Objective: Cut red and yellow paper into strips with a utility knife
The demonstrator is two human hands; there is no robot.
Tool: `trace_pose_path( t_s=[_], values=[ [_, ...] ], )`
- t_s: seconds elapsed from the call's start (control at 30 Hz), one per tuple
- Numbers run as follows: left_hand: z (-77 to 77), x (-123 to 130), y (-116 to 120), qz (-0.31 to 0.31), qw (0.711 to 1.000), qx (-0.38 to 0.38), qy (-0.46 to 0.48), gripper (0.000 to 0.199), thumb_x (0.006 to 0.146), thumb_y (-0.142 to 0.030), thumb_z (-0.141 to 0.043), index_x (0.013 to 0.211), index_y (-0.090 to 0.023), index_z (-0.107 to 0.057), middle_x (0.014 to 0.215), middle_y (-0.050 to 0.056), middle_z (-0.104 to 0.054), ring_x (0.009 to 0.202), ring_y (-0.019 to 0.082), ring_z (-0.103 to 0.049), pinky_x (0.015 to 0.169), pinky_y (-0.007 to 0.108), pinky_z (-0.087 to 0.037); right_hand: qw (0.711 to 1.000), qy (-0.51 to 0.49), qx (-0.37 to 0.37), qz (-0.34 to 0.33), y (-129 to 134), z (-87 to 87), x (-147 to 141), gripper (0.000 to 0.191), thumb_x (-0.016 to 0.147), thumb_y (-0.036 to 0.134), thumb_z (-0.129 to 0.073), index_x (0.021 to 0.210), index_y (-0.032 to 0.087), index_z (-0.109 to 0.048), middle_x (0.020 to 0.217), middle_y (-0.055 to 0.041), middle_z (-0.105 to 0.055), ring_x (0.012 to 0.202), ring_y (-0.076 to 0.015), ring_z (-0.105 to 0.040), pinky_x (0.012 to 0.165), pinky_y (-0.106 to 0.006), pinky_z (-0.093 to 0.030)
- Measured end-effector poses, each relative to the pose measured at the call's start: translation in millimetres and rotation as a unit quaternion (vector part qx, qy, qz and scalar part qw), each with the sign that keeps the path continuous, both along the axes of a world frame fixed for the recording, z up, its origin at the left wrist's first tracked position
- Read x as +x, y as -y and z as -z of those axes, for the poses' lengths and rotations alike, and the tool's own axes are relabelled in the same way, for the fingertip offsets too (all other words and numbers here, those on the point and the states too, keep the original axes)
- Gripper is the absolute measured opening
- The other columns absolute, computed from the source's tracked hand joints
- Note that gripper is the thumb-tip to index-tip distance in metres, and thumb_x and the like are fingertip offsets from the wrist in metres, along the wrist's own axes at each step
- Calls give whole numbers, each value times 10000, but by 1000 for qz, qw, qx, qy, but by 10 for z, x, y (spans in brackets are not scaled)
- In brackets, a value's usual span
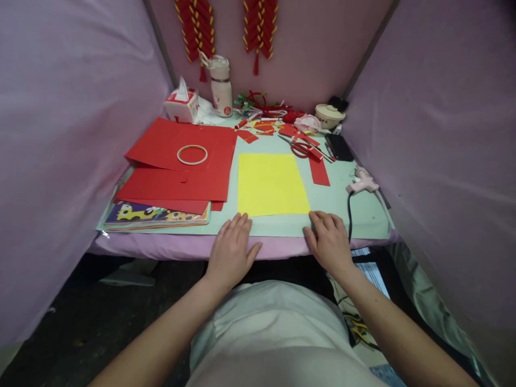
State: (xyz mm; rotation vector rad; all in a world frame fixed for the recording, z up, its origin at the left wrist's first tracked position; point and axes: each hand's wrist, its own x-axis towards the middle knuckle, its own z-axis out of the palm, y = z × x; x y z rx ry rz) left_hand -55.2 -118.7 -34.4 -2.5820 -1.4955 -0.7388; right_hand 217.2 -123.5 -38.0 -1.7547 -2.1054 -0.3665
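A sheet of yellow paper [272, 183] lies flat on the pale green table top [338, 215]. My left hand [231, 247] rests palm down at the table's front edge, its fingers stretched out and their tips by the sheet's near left corner. At the near right corner, my right hand [330, 242] lies with fingers extended, the fingertips at or touching the paper. Neither hand holds anything. Left of the yellow sheet are large sheets of red paper [161, 185], with a white-rimmed ring [192, 162] on top.
Behind the yellow sheet lie red-handled scissors [300, 149], red paper strips [320, 171] and a black phone [339, 147]. A glue gun [363, 180] with its cord sits at right. A tissue box [181, 106], bottle [221, 88] and lidded bowl [329, 115] stand at the back. Picture books [157, 215] lie under the red sheets.
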Motion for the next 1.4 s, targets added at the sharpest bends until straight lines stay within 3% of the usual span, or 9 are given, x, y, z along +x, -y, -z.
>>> trace_pose_path(
  t_s=[0.3, 0.47, 0.6, 0.73, 0.83, 0.97, 1.2, 1.3, 1.4],
  values=[
    [-141, -82, 81, -73, 997, -9, 11, 522, 961, -368, -536, 1393, -87, -451, 1497, 230, -461, 1430, 348, -388, 1155, 558, -296, 998, -31, -51, -18, -15, -106, 12, 445, 968, 368, -512, 1352, 147, -562, 1264, -148, -616, 1131, -315, -503, 989, -491, -455],
    [-202, 344, -178, 70, 997, -33, -23, 517, 982, -343, -493, 1431, -90, -453, 1562, 152, -400, 1483, 287, -302, 1188, 445, -294, 995, -90, 5, -39, -247, -408, 186, 416, 968, 337, -518, 1343, 163, -561, 1226, -165, -611, 1137, -292, -550, 978, -460, -468],
    [-73, 615, -395, 102, 990, -65, -73, 705, 951, -553, -517, 1471, -84, -436, 1578, 147, -368, 1483, 283, -304, 1204, 439, -272, 992, -106, 62, 13, -1047, -765, 564, 333, 953, 333, -519, 1207, 167, -656, 1161, -144, -656, 1102, -281, -588, 978, -426, -457],
    [31, 626, -448, 100, 990, -53, -86, 802, 926, -668, -464, 1474, -83, -450, 1577, 149, -362, 1478, 282, -316, 1187, 436, -302, 990, -70, -41, 118, -2208, -997, 811, 343, 970, 282, -439, 1183, 144, -669, 1155, -148, -687, 1061, -258, -621, 927, -367, -462],
    [51, 590, -447, 104, 990, -44, -79, 807, 923, -689, -438, 1468, -94, -470, 1564, 140, -386, 1462, 271, -352, 1164, 423, -347, 975, -22, -147, 163, -2888, -1002, 807, 330, 947, 206, -462, 1163, 107, -690, 1151, -185, -701, 1057, -254, -639, 897, -338, -457],
    [64, 588, -455, 102, 991, -41, -70, 789, 928, -682, -426, 1485, -124, -462, 1551, 133, -409, 1437, 275, -396, 1127, 435, -398, 952, 0, -233, 197, -3269, -857, 719, 153, 796, 118, -657, 901, 48, -744, 900, -225, -729, 898, -266, -683, 793, -318, -472],
    [0, 588, -475, 124, 986, -77, -82, 780, 949, -649, -426, 1500, -97, -420, 1569, 150, -375, 1469, 282, -337, 1175, 433, -332, 949, -2, -217, 228, -3046, -878, 703, 280, 881, 157, -551, 1088, 20, -680, 1103, -259, -681, 1024, -290, -642, 852, -347, -463],
    [-39, 589, -471, 125, 984, -93, -82, 747, 967, -606, -439, 1494, -78, -413, 1580, 161, -351, 1480, 288, -311, 1198, 446, -283, 955, -16, -176, 236, -2574, -933, 749, 357, 903, 149, -479, 1222, 37, -593, 1231, -251, -621, 1104, -303, -600, 895, -381, -448],
    [-87, 593, -460, 131, 981, -110, -95, 705, 968, -560, -481, 1477, -74, -430, 1578, 166, -354, 1478, 297, -314, 1202, 458, -269, 972, -94, -131, 174, -1782, -917, 780, 316, 886, 166, -473, 1166, 91, -600, 1078, -177, -671, 946, -262, -631, 818, -366, -469]
  ],
)
